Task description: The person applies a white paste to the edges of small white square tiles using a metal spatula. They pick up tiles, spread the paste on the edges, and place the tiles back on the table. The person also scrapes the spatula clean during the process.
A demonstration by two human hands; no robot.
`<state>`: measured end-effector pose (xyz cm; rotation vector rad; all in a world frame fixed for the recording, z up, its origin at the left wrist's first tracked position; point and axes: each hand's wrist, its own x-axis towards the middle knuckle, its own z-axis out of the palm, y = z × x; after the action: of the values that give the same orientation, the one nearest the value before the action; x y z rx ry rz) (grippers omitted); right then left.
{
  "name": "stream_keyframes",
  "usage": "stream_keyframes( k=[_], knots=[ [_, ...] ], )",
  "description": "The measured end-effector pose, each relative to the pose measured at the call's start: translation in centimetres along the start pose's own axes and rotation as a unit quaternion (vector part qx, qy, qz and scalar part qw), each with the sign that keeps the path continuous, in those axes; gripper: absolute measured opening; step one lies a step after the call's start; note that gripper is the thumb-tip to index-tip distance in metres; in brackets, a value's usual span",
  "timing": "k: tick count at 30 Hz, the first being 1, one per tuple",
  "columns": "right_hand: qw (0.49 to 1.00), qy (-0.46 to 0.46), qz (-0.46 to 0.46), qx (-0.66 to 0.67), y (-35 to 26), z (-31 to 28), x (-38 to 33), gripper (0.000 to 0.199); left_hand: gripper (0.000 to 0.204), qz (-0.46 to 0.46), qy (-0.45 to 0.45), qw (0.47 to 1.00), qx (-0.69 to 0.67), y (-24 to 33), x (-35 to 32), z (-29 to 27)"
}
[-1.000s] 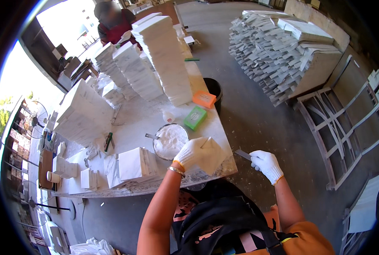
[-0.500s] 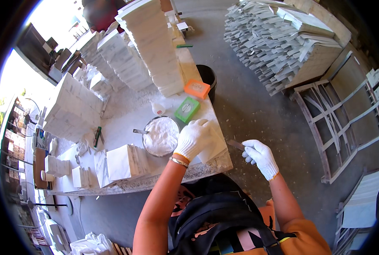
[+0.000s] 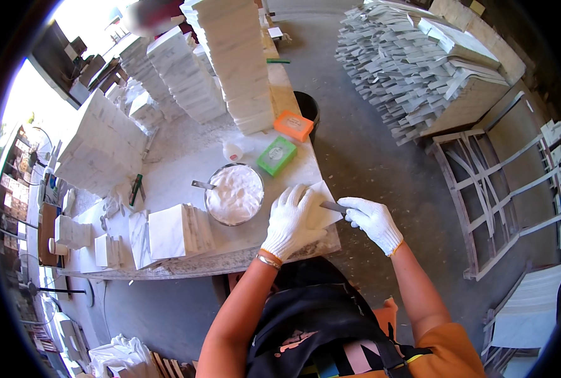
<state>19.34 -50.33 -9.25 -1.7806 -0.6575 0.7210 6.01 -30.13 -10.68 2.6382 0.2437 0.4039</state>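
Note:
My left hand (image 3: 293, 220), in a white knit glove, is spread over a white marble tile (image 3: 326, 215) at the table's right corner, thumb toward me, holding it. Closed around a narrow flat metal blade (image 3: 334, 206) is my gloved right hand (image 3: 374, 222), just off the table's right edge. The blade's tip lies over the tile, close to my left fingers; whether it touches is unclear. Left of my hands stands a round metal bowl (image 3: 260, 205) of white paste (image 3: 233, 194), with a metal tool handle (image 3: 202, 184) sticking out.
A green box (image 3: 277, 156), an orange box (image 3: 294, 126) and a small white container (image 3: 232, 151) sit beyond the bowl. Marble tiles (image 3: 173, 231) stand left of it. Tall tile stacks (image 3: 239, 69) rise behind. A dark bucket (image 3: 308, 107) and a metal frame (image 3: 482, 201) stand rightward.
My right hand has brought the blade leftward and up to the tile. The left hand has turned and spread over the tile. The view has shifted slightly.

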Motion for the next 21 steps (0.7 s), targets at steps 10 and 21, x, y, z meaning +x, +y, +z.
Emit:
stream_keyframes(
  k=[10, 21],
  knots=[
    [0.974, 0.002, -0.13, -0.187, 1.6, -0.6, 0.2, 0.029, 0.092, 0.001, 0.004, 1.0, 0.019, -0.4, -0.6, 0.1],
    [0.951, 0.033, -0.193, -0.239, 2.2, -0.3, 0.5, 0.032, 0.094, -0.008, 0.006, 1.0, 0.017, -0.4, -0.7, 0.4]
  ],
)
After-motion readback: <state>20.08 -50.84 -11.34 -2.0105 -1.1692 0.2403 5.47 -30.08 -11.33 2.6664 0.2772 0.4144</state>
